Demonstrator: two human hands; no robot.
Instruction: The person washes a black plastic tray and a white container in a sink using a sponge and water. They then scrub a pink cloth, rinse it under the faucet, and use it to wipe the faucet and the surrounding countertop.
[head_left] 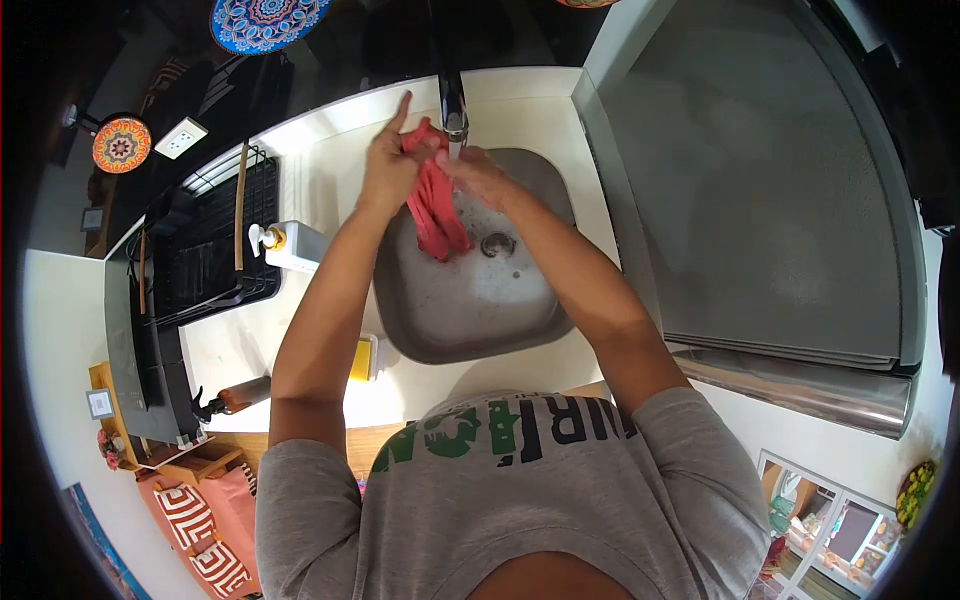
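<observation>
A wet red cloth hangs in folds over the left part of the grey sink, its lower end close to the basin floor. My left hand is closed on the upper part of the cloth, with one finger pointing up. At the cloth's upper right edge, my right hand pinches it just below the tap. Water from the spout runs down onto my right fingers, which are slightly blurred. Suds and water lie around the drain.
Left of the sink stand a white pump bottle and a black dish rack. A yellow sponge in a holder and a brown spray bottle are nearer me. A large grey fridge borders the counter on the right.
</observation>
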